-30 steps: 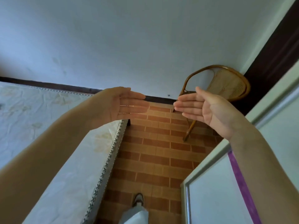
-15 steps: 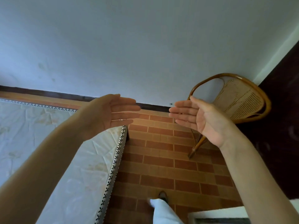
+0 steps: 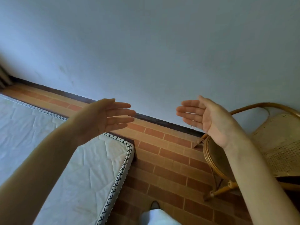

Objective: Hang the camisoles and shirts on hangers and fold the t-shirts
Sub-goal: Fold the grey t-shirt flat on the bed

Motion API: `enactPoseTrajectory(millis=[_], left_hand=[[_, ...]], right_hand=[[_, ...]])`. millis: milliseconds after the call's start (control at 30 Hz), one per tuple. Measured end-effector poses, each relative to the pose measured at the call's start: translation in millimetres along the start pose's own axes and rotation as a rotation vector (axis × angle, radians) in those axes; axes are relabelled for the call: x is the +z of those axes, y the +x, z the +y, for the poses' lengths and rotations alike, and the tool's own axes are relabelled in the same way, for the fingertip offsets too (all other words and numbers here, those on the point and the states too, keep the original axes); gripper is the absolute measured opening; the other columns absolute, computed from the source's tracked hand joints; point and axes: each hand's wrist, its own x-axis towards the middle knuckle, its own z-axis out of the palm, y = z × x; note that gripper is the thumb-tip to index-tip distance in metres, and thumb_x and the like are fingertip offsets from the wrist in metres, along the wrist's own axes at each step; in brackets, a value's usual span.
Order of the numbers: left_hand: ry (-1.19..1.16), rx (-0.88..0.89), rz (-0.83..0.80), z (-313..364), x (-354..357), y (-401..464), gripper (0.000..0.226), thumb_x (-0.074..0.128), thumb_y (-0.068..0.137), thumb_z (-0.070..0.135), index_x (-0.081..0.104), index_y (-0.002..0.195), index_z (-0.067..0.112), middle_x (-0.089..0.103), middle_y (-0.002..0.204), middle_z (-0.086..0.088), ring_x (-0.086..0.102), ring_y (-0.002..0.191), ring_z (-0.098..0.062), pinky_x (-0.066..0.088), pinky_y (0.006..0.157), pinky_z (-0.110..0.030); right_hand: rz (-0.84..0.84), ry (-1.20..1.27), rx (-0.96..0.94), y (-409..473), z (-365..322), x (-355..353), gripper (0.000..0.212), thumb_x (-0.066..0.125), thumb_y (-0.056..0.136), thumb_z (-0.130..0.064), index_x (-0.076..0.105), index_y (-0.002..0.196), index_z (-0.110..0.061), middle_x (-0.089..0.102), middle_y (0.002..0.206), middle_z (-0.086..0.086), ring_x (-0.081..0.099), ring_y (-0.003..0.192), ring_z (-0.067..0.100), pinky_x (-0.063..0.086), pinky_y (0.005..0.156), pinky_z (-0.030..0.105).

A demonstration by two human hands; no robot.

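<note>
Here, left hand (image 3: 107,117) and right hand (image 3: 204,117) released, empty, palms facing, above mattress (image 3: 48,143) and chair (image 3: 276,151).

My left hand (image 3: 103,117) and right hand (image 3: 206,116): palms now farther apart than before. Rattan chair (image 3: 267,143): shifted toward 4 o'clock, seat showing. White panel at 5 o'clock: gone.

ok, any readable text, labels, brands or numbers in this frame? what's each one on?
None. No lettering shows on the mattress, the wall, the brick-pattern floor or the rattan chair. The left hand and right hand are open and hold nothing printed.
</note>
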Motion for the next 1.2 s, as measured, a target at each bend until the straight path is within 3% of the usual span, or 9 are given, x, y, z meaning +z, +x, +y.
enactPoseTrajectory(millis=[233, 567, 700, 1033, 1200], left_hand=[[-0.077, -0.040, 0.084, 24, 3, 88, 0.044, 0.033, 0.102, 0.026, 0.061, 0.122, -0.001, 0.068, 0.118, -0.018, 0.067, 0.108, -0.032, 0.056, 0.088, -0.038], [-0.066, -0.046, 0.076, 71, -19, 223, 0.042, 0.035, 0.100, 0.024, 0.060, 0.123, -0.002, 0.068, 0.119, -0.018, 0.066, 0.111, -0.031, 0.052, 0.093, -0.041], [-0.105, -0.018, 0.103, 96, -53, 282, 0.046, 0.046, 0.090, 0.027, 0.060, 0.124, 0.000, 0.067, 0.122, -0.017, 0.066, 0.109, -0.034, 0.055, 0.089, -0.042], [-0.079, 0.018, 0.178, 172, -118, 396, 0.045, 0.029, 0.104, 0.029, 0.061, 0.124, 0.005, 0.069, 0.119, -0.016, 0.067, 0.108, -0.035, 0.053, 0.091, -0.045], [-0.168, 0.027, 0.330, 180, -168, 417, 0.044, 0.031, 0.103, 0.033, 0.063, 0.122, 0.009, 0.070, 0.117, -0.016, 0.068, 0.107, -0.034, 0.054, 0.091, -0.045]], right_hand=[[-0.154, -0.106, 0.081, 103, -32, -24, 0.053, 0.026, 0.106, -0.041, 0.067, 0.116, -0.009, 0.074, 0.110, 0.008, 0.070, 0.104, 0.020, 0.050, 0.097, 0.036], [-0.204, -0.101, 0.094, 250, -60, -31, 0.052, 0.028, 0.107, -0.039, 0.066, 0.115, -0.006, 0.074, 0.109, 0.010, 0.071, 0.103, 0.022, 0.051, 0.096, 0.038], [-0.224, -0.111, 0.070, 329, -84, -16, 0.051, 0.029, 0.106, -0.038, 0.066, 0.115, -0.004, 0.074, 0.108, 0.012, 0.071, 0.103, 0.024, 0.051, 0.096, 0.038], [-0.291, -0.176, 0.052, 491, -154, 43, 0.048, 0.031, 0.106, -0.037, 0.067, 0.111, -0.006, 0.075, 0.106, 0.011, 0.071, 0.102, 0.023, 0.051, 0.096, 0.037], [-0.407, -0.233, 0.100, 560, -163, 95, 0.048, 0.031, 0.107, -0.036, 0.067, 0.112, -0.006, 0.075, 0.106, 0.011, 0.071, 0.101, 0.023, 0.052, 0.097, 0.038]])
